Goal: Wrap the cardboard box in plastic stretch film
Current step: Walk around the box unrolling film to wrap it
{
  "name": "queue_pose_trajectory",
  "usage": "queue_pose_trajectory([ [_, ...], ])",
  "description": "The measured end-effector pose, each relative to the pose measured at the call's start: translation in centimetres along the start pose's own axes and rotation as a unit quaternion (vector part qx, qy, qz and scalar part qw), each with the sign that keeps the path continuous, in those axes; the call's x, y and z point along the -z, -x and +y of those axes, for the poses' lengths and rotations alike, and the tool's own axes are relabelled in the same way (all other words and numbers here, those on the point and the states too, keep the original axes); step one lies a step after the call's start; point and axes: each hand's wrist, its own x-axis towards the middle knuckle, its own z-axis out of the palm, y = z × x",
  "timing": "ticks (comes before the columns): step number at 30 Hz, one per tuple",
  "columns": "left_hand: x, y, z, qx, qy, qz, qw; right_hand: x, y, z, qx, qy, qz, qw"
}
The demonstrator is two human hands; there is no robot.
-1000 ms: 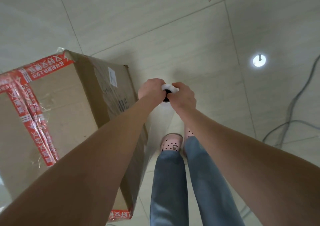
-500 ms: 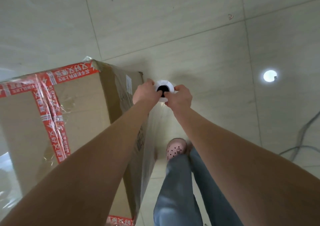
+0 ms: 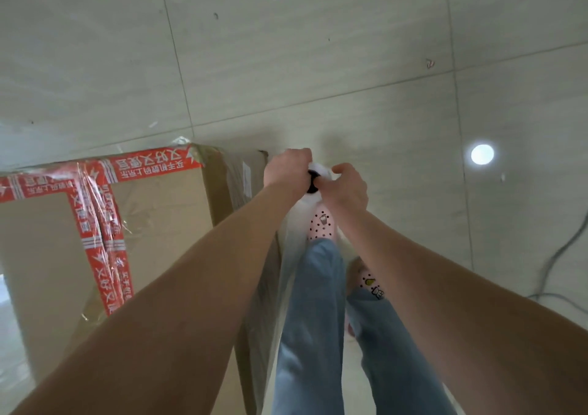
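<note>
Your left hand (image 3: 288,167) and right hand (image 3: 348,188), fingers curled round the stretch film roll (image 3: 318,172), just beside the cardboard box (image 3: 159,223)

Left of the left hand (image 3: 286,167), the cardboard box (image 3: 165,223) is plain brown, edged with red tape (image 3: 152,166) printed in white characters. Between both hands the film roll (image 3: 320,172) shows white with a black core; below the right hand (image 3: 346,185) are pink shoes (image 3: 321,226) with black dots and perhaps small cartoon badges, light blue jeans (image 3: 315,319), and pale grey-beige floor tiles (image 3: 318,48).

Head-worn view, steeply down, floor (image 3: 318,64)
</note>
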Motion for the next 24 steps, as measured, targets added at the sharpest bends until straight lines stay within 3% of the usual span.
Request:
queue_pose_trajectory([
  [5, 0.7, -1.0, -1.3, 0.134, 0.149, 0.014, 0.980, -1.0, -0.6, -2.5, 0.006, -0.023, 0.015, 1.000],
  [10, 1.8, -2.0, -3.5, 0.195, 0.169, -0.005, 0.966, -1.7, -1.6, -5.1, 0.071, -0.017, 0.000, 0.997],
  [13, 3.0, -2.5, -4.5, 0.168, 0.131, -0.029, 0.977, -2.7, -1.7, -6.2, 0.074, 0.007, 0.002, 0.997],
  [19, 4.0, -3.5, -4.5, -0.036, 0.000, 0.021, 0.999, -3.3, -1.8, -6.5, 0.040, 0.028, -0.015, 0.999],
  [24, 4.7, -4.5, -4.0, -0.027, 0.016, 0.024, 0.999, -2.5, -2.0, -7.3, 0.050, 0.054, -0.005, 0.997],
])
